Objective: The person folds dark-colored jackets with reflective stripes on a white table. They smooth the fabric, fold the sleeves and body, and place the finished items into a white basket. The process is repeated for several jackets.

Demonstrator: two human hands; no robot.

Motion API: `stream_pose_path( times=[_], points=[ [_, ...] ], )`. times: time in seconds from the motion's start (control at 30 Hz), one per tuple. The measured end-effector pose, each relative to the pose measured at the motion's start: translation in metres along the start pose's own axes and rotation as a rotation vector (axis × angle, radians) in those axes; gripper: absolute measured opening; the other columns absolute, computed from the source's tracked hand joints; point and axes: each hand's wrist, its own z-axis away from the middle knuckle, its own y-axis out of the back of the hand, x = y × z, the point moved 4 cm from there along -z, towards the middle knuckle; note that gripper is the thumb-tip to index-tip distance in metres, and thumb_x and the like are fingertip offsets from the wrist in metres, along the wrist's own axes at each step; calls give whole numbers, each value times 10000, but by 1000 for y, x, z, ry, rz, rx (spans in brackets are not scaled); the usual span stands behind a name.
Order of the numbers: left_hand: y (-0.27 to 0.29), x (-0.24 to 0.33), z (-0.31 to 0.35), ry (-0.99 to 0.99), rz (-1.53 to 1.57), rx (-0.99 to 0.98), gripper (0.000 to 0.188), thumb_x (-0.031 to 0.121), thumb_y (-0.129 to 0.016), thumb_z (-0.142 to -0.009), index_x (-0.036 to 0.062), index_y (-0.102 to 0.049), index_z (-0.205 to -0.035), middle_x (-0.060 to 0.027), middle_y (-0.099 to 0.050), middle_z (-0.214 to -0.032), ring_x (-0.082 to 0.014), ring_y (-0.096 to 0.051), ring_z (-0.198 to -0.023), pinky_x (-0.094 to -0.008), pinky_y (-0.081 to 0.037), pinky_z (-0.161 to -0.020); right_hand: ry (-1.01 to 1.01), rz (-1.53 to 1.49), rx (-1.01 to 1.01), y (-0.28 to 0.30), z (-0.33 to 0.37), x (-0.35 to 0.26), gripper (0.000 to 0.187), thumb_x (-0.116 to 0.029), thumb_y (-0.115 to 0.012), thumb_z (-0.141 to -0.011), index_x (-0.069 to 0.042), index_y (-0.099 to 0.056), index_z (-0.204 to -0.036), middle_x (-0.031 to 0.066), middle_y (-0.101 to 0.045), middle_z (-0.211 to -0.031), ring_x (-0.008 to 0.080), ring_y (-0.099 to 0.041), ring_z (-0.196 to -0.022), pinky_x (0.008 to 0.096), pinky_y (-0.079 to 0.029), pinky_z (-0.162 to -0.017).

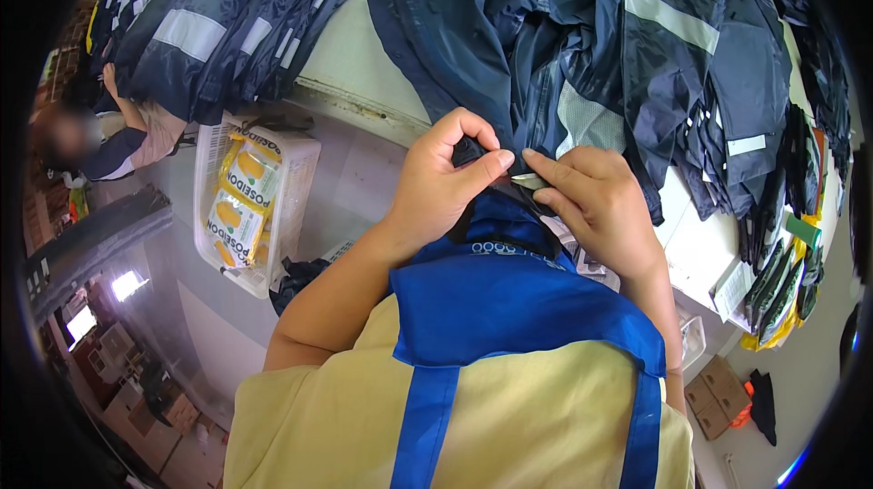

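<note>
So, the left hand (441,184) is curled, thumb and forefinger nipped together on a bit of dark cloth, seemingly the edge of the glossy navy garment (473,43), though the fingers hide much of that spot. Just beside it, the right hand (600,202) is nearly closed, thumb and fingers pinching a small, pale, pointed metal tool (526,181). The garment spreads from the hands up across the white table (346,57), a grey mesh panel (589,120) showing near the right hand. Below the hands sits a bright blue apron (527,307). Out left, a white plastic basket (293,202) holds yellow-and-white packets (247,180), and above it lies a stack of folded navy garments with silver bands (214,30). Far left, another person (127,145) reaches toward that stack.
</note>
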Motion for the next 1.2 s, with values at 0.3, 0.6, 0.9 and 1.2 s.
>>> stream_pose_path(
  times=[0.3, 0.6, 0.9, 1.2],
  points=[
    [-5, 10, -3, -36, -49, -28, 173, -16, -639, -846, 39, -542, -978, -38, -564, -884, -106, -596, -824, -281, -544, -741, -152, -179, 153, 1, 14, 1, 301, -98, -722, -749, -28, -653, -1034, 99, -629, -793, 238, -574, -657, 309, -445, -628],
    [-36, 81, -38, -728, -1322, -139, 165, 178, -742, -706, 146, -668, -850, -100, -425, -1347, -355, -409, -1146, -469, -304, -972, -435, -763, 62, 29, 38, 55, 86, -30, -633, -849, 32, -628, -909, -19, -585, -772, 38, -494, -716, 212, -409, -626],
    [-50, 46, -52, 161, -240, -431, 160, 98, -640, -869, 83, -522, -761, 81, -474, -720, -16, -390, -690, -185, -317, -603, -397, 99, 723, 78, 51, 17, 511, -358, -342, -982, 21, -585, -1224, 89, -554, -848, 148, -511, -740, 276, -409, -672],
    [-65, 37, -48, -27, -44, -363, 171, 20, -629, -849, 84, -472, -872, 12, -553, -837, -28, -477, -770, -191, -398, -688, -271, 216, 683, 49, 52, 5, 329, -163, -802, -660, -42, -655, -928, 58, -647, -816, 218, -582, -735, 316, -419, -655]
  ],
)
